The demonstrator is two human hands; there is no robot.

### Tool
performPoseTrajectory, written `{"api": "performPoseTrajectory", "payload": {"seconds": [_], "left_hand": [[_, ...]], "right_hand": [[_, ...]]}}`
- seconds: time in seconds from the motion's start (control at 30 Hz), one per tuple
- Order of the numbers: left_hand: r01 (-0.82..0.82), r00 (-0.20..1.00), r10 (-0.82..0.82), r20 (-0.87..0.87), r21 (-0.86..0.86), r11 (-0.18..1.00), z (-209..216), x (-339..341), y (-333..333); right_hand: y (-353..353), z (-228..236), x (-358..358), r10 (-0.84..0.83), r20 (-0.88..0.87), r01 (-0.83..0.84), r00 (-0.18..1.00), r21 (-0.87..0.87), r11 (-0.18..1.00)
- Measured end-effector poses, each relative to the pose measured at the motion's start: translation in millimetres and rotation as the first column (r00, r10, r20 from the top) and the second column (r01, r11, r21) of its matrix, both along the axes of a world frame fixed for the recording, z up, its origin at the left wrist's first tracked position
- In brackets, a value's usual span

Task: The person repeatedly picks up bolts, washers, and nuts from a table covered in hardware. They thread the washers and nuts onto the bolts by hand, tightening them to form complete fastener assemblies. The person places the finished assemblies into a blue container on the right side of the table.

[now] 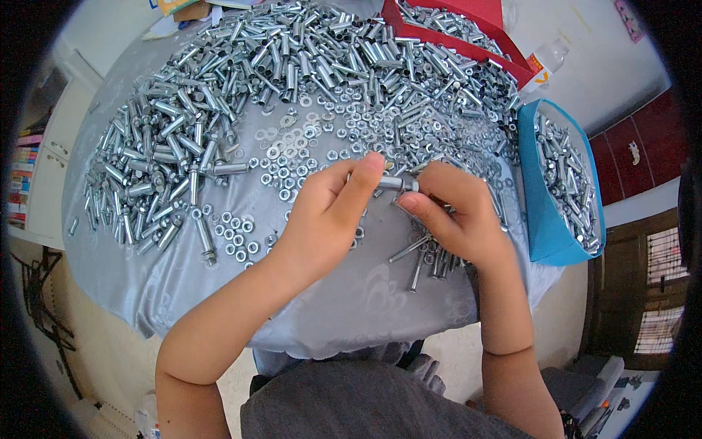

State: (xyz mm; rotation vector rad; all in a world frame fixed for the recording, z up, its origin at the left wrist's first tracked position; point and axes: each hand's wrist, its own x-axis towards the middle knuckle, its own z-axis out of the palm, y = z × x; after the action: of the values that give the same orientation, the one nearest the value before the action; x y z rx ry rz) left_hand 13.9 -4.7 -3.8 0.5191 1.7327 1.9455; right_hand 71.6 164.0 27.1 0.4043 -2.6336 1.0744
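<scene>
Between my two hands, above the table, is a silver sleeve anchor bolt (pixel 393 183), lying roughly level. My left hand (pixel 322 216) pinches its left end with thumb and fingers, which hide that end. At its right end, my right hand (pixel 462 216) has thumb and forefinger closed around it; whether a nut sits there is hidden. Below the right hand lie several long thin bolts (pixel 439 265). Loose hex nuts (pixel 238 238) and flat washers (pixel 291 140) spread out near my left hand. One anchor bolt (pixel 203 235) lies apart, left of the nuts.
A large heap of metal sleeves (pixel 289 69) covers the far side of the cloth-covered table (pixel 322 318). More anchor bolts (pixel 146 164) are piled at left. A red box (pixel 515 64) and a blue box (pixel 540 212) of metal parts stand at right, near a plastic bottle (pixel 550 57).
</scene>
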Motion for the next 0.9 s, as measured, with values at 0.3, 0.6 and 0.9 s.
{"api": "performPoseTrajectory", "payload": {"seconds": [0.3, 0.6, 0.9], "left_hand": [[0.014, 0.999, -0.014, -0.034, -0.012, 1.000, 11, 3, -2], [0.073, 0.996, -0.079, -0.050, -0.104, 0.992, 12, 5, -1], [0.049, 0.998, -0.050, -0.023, -0.069, 0.996, 14, 5, -1]], "right_hand": [[0, 6, 2, -0.009, 0.069, 0.009, 0.998, 0.004, 1.000], [12, 1, 1, 0.194, 0.159, -0.186, 0.968, -0.060, 0.981], [8, -1, 3, 0.130, 0.171, -0.102, 0.977, -0.163, 0.981]]}}
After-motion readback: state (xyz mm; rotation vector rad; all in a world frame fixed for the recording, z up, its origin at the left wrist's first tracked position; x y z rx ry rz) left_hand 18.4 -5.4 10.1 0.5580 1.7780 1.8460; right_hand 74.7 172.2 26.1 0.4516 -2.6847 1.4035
